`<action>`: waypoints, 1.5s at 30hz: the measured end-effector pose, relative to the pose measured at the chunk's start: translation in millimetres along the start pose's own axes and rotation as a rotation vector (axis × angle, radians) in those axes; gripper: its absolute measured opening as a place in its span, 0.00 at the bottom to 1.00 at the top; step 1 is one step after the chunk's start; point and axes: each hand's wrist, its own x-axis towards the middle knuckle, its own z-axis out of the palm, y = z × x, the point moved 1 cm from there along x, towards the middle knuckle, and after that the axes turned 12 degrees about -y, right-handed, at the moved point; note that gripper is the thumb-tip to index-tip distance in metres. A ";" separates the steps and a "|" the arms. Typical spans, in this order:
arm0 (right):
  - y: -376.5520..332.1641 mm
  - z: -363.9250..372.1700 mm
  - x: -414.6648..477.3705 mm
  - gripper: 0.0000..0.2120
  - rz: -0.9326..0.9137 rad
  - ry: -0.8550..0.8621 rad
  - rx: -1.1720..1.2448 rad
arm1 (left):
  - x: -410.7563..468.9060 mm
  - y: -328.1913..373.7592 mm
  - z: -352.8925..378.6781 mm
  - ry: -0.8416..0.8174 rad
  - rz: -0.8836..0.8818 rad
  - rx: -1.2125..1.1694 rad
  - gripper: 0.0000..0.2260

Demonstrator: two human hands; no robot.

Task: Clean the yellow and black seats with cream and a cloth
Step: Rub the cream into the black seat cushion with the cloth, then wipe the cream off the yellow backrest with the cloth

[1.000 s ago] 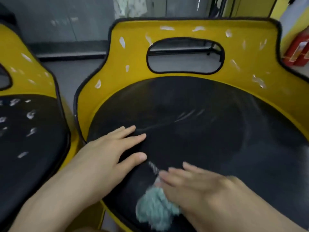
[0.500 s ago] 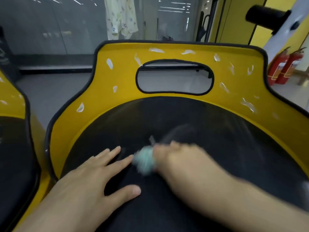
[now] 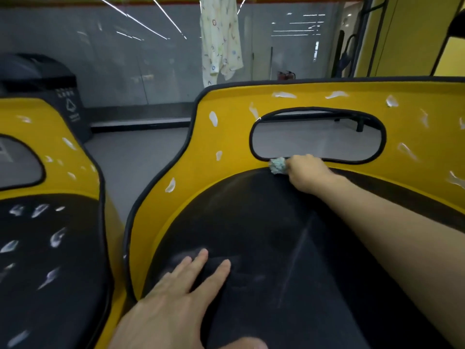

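While left hand stays flat — right hand's cloth now at backrest.

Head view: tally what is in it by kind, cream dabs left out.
Seats: 2, left seat, right seat
Hands: 2, left hand, right hand
Cloth: 1
Bin: 1
Hanging garment: 1
Total: 7

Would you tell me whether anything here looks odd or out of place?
Only white cream dabs on the near seat's yellow backrest and the left seat's black cushion: likely applied, not spilled. Nothing looks damaged.
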 end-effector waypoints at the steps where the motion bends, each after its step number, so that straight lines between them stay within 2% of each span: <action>1: -26.2 4.1 -1.4 0.09 -0.111 0.006 0.011 | 2.3 -0.2 -0.3 -0.011 -0.007 -0.002 0.39; 3: -71.2 12.2 -18.0 0.05 -0.318 -0.009 0.009 | 7.3 0.8 -1.3 -0.022 -0.015 -0.018 0.45; 5: -92.8 10.9 -46.1 0.06 -0.484 0.020 -0.005 | 11.2 4.5 -4.5 -0.024 -0.039 -0.045 0.52; 9: -83.8 6.1 -107.2 0.07 -0.725 0.015 0.038 | 17.2 6.4 -7.6 -0.010 -0.058 -0.008 0.51; 11: -75.6 10.6 -125.4 0.07 -0.778 0.012 0.038 | 16.8 6.5 -7.5 -0.025 -0.057 0.021 0.51; 13: -63.9 11.7 -118.5 0.07 -0.707 0.000 0.017 | 14.4 8.5 -8.4 -0.027 -0.057 0.025 0.51; 17: -41.8 2.7 -59.8 0.06 -0.353 0.013 0.016 | 11.9 8.2 -10.3 -0.014 -0.056 0.012 0.56; 20: -53.7 6.2 -35.2 0.06 -0.243 0.019 0.033 | 13.5 9.6 -11.1 -0.030 -0.053 0.009 0.55; 23: -74.7 7.4 -38.3 0.07 -0.338 0.005 0.054 | 13.3 11.8 -12.7 -0.046 -0.052 -0.024 0.48; 26: -82.4 13.0 -68.0 0.06 -0.538 0.021 0.064 | 12.6 9.5 -12.7 -0.009 -0.043 -0.008 0.51; 29: -83.0 17.2 -107.9 0.06 -0.676 0.048 0.036 | 4.8 6.6 -7.0 0.100 -0.054 -0.054 0.48; 35: -78.3 11.7 -160.5 0.09 -0.641 -0.047 -0.021 | -3.8 -4.5 3.1 0.247 0.015 -0.044 0.40; 40: -97.4 -4.2 -175.6 0.07 -0.505 -0.040 -0.098 | -25.1 -26.0 -11.5 0.406 -0.028 0.218 0.31; 43: -130.8 -15.6 -172.7 0.07 -0.436 0.001 0.049 | -23.7 -50.6 -37.0 0.503 -0.115 0.334 0.36; 45: -165.0 -16.6 -172.1 0.09 -0.381 0.012 0.239 | -18.8 -70.6 -55.4 0.462 -0.182 0.324 0.40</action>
